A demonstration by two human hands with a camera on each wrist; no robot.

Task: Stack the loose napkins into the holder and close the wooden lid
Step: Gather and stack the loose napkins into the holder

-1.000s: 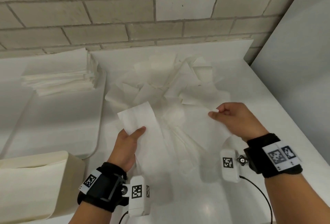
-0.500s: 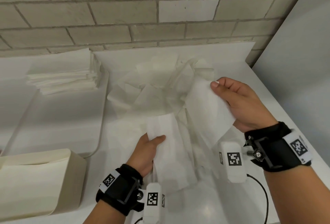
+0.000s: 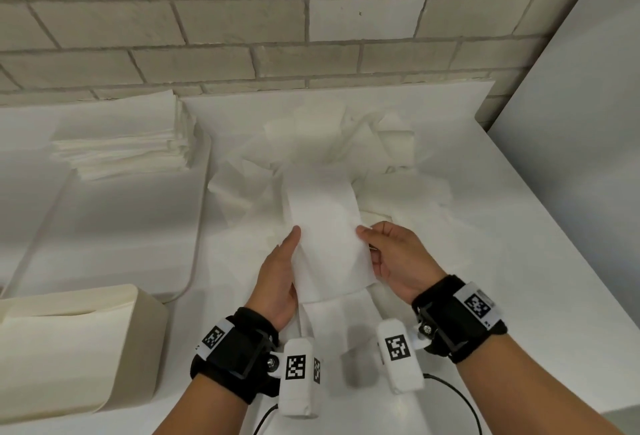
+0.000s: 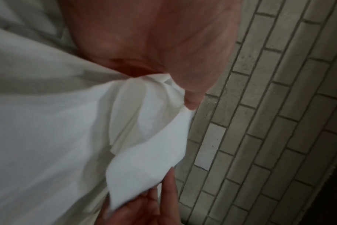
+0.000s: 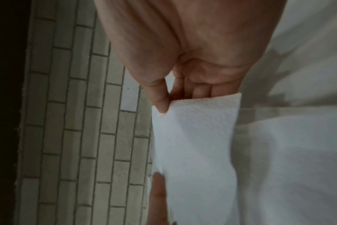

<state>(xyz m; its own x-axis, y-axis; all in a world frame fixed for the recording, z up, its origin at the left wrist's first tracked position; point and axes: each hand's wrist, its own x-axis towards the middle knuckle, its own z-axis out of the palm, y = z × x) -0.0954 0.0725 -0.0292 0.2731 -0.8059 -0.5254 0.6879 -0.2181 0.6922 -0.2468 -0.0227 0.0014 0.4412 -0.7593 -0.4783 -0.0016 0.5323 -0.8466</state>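
- Cream-coloured and boxy, the napkin holder [image 3: 69, 348] sits at our near left on the white counter [image 3: 519, 261]; its top shows a slot-like edge, but we cannot tell what is inside, nor pick out a wooden lid.
- Behind it lies a white tray [image 3: 104, 226] carrying a squared stack of folded napkins [image 3: 121, 143] at its far end, against the brick wall [image 3: 311, 36]. We judge that stack is kept tidy so it can go into the holder in one lift.
- Our left hand [image 3: 280, 278] has its thumb on top and fingers beneath the left edge of a held napkin [image 3: 325, 237], pinching it; the left wrist view shows the paper bunched at that grip.
- That napkin is stretched flat between both hands above the counter, probably to square it before it joins the stack.
- A second napkin [image 3: 336, 317] hangs just below the held one; whether it is in our grip or lying on the counter, we cannot tell.
- Our right hand [image 3: 398, 261] pinches the right edge, thumb against curled fingers, as the right wrist view confirms.
- Beyond the hands, the loose napkins [image 3: 346, 143] sprawl in a crumpled heap mid-counter, so much of the gathering looks undone.
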